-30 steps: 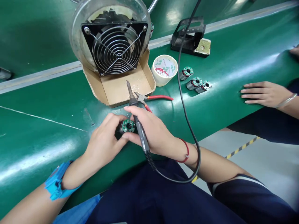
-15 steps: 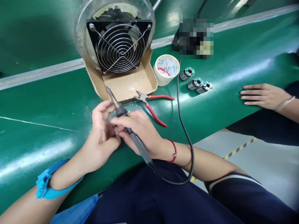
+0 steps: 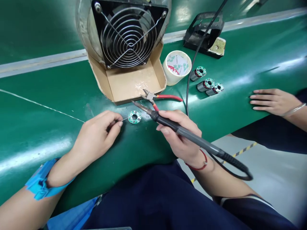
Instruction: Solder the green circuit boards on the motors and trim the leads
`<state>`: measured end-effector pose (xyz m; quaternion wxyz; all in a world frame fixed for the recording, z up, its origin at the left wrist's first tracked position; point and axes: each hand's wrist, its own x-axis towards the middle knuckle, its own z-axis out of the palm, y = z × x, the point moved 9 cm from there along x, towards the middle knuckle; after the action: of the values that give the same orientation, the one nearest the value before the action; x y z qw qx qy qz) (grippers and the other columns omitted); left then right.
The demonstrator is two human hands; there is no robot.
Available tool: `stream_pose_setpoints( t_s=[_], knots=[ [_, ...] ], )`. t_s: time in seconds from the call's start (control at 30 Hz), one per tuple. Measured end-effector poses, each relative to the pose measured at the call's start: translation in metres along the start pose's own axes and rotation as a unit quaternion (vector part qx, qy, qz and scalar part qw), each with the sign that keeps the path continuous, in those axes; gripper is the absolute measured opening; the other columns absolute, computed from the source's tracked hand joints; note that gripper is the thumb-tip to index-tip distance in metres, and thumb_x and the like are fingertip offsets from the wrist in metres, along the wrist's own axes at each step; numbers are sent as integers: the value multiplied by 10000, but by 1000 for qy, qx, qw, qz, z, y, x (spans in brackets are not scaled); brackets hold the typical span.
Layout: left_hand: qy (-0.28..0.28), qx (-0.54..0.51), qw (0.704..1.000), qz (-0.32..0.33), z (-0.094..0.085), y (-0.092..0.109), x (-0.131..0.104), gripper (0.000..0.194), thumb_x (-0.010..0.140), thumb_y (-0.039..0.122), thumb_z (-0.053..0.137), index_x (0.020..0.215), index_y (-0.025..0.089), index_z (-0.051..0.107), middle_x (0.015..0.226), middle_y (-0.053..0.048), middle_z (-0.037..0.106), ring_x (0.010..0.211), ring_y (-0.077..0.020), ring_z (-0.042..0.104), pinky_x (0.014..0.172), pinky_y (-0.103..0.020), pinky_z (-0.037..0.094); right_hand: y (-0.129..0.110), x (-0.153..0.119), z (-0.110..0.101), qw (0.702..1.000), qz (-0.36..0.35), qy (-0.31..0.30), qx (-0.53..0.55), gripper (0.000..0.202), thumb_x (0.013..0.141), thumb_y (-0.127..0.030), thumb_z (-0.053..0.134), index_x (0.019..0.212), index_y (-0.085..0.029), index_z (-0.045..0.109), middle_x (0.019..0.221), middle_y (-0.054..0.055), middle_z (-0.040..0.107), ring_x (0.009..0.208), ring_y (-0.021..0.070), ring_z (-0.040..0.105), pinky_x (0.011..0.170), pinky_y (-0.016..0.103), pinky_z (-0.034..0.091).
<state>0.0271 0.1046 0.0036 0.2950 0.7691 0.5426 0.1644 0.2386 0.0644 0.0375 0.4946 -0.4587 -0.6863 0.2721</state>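
Since 0.5 s ago both hands have split apart; small round green PCB, hidden between them then, now lies flat on the green belt at frame centre, just below the cardboard tray. Left hand, centre-left, fingers curled and pinched on a thin solder wire; wire end sits at the PCB's left edge, contact can't be confirmed. Blue wrist strap at lower left. Right hand, right of centre, closed round the soldering iron in a pen grip; iron has swung from pointing up-left to lying near level, tip aimed left, just above-right of the PCB, touching or not unclear. Black cord runs up to the black iron stand at upper right. Red-handled cutters lie on the belt just behind the iron tip. Fume fan at top centre, over the tray. Tape roll right of tray, then 3 grey motors w/ green boards in a row. Another person's hand rests flat at the right edge, well apart.
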Motion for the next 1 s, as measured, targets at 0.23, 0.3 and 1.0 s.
stream_pose_setpoints(
  t_s=[0.23, 0.3, 1.0],
  knots=[
    [21, 22, 999, 13, -7, 3, 1, 190, 952, 270, 509, 879, 207, 673, 708, 16, 598, 594, -139, 520, 637, -290, 408, 17, -21, -7, 997, 67, 35, 28, 176, 939, -275, 755, 1112, -240, 762, 904, 17, 816, 717, 163, 780, 657, 300, 634],
    [23, 26, 999, 22, -5, 5, 1, 186, 955, 257, 517, 882, 197, 678, 704, 19, 592, 582, -130, 509, 610, -285, 387, 17, -21, -7, 996, 73, 34, 30, 165, 937, -274, 759, 1098, -237, 770, 898, 15, 817, 708, 160, 782, 632, 287, 628],
    [-38, -104, 993, 30, 19, 6, 12, 348, 954, 208, 626, 1299, 199, 672, 719, 65, 574, 550, -74, 482, 568, -234, 391, 4, -3, -9, 999, 40, 1, 24, 182, 916, -222, 776, 1096, -244, 775, 882, 3, 821, 647, 141, 758, 587, 267, 625]
  ],
)
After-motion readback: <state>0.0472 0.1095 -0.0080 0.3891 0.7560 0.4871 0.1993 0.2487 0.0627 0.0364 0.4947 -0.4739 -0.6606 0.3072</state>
